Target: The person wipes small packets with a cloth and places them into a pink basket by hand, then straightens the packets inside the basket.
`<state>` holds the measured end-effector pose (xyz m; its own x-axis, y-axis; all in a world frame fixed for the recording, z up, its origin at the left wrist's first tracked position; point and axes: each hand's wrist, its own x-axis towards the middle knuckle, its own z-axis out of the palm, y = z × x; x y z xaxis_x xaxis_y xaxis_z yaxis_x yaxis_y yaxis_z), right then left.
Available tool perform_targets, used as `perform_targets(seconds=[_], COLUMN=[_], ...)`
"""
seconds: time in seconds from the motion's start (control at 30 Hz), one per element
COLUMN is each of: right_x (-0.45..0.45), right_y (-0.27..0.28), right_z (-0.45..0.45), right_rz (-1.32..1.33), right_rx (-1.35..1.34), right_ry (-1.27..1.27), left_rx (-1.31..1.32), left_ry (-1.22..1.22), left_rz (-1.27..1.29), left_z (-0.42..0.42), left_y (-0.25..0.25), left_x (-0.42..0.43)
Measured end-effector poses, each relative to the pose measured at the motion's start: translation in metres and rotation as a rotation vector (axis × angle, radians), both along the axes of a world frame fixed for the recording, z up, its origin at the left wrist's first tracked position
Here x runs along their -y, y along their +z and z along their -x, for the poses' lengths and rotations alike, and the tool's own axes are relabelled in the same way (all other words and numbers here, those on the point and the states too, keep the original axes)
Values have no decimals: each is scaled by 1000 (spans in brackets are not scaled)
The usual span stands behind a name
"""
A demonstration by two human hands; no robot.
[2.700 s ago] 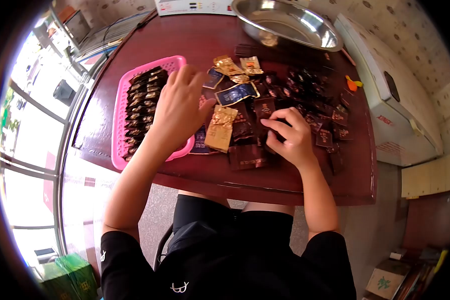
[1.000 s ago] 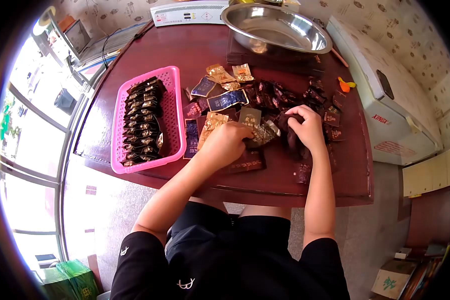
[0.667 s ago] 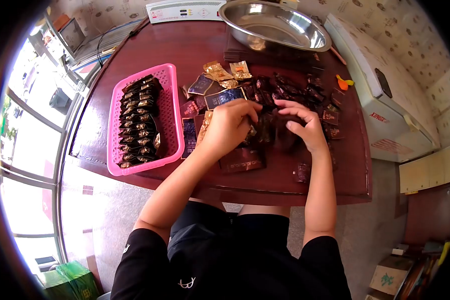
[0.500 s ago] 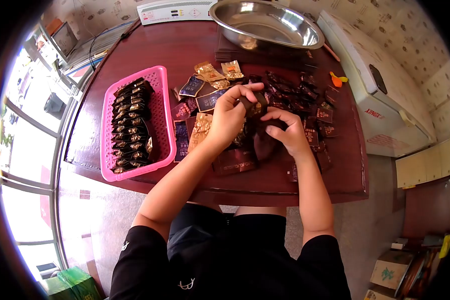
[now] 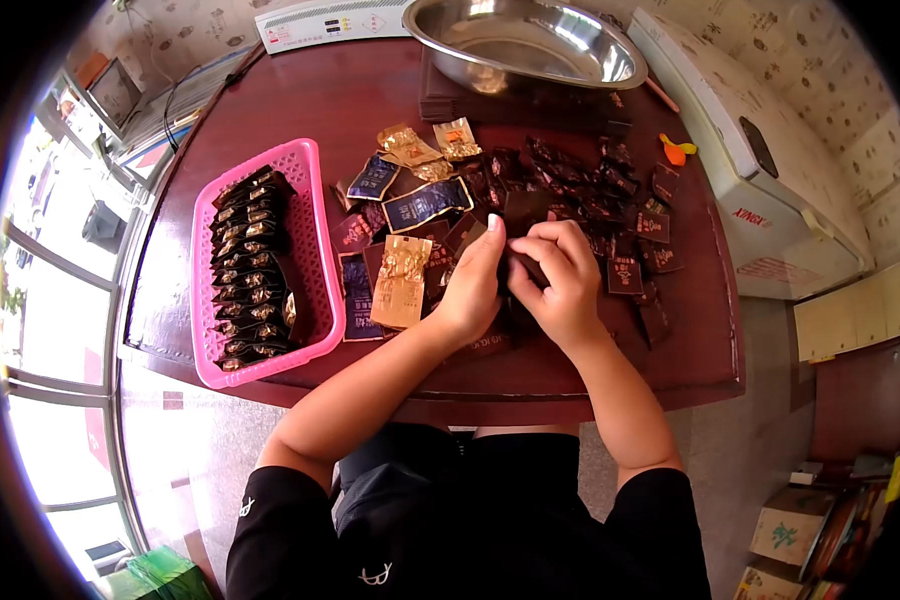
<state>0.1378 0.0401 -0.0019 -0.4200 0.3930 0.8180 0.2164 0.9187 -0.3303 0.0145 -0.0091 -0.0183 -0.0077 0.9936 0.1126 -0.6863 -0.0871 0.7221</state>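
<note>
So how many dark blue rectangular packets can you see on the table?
3 visible: an upper packet, a longer packet to its lower right, and a third packet between the pink perforated plastic basket and a gold foil packet. More may be hidden.

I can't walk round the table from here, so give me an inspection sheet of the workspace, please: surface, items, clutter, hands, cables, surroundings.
Surface: dark red table, glossy.
Job's things: pink basket at left, holding a row of black packets; loose gold packets, blue packets and dark red packets overlap beside it.
Clutter: steel basin at the back; orange-and-yellow item at right.
Hands: left hand and right hand close together at a dark packet; exact grip hidden.
Cables: black cable beyond the table's far left corner.
Surroundings: white appliance at right; glazed frames at left; people nearby: nothing seen.
</note>
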Motion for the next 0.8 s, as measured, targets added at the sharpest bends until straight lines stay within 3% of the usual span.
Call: perform_targets(seconds=[0.07,0.13,0.2,0.33,0.47,0.57,0.67,0.8], right_x=[-1,-7,-17,-32,-26,-9,-4,-12], right_y=[6,8,9,12,21,24,14,10], right_z=[-1,-2,-9,-27,-32,-18,-3,-11], right_rz=[-75,-149,-157,-86,-27,-121,-78,-15], right_rx=[4,-3,-47,-42,-161,-83,128,130], right_ry=[-10,-132,-235,-375,-344,-28,23,-45], left_rx=[-12,-320,-431,-67,57,130,297,209], left_ry=[-17,35,60,-63,2,-36,-34,-37], left_rz=[61,174,210,279,171,156,247,231], left_z=[1,1,-4,-8,3,11,8,9], left_y=[-9,-23,-26,14,17,5,3,-2], left_x=[-1,-5,-2,9,1,-7,-3,-9])
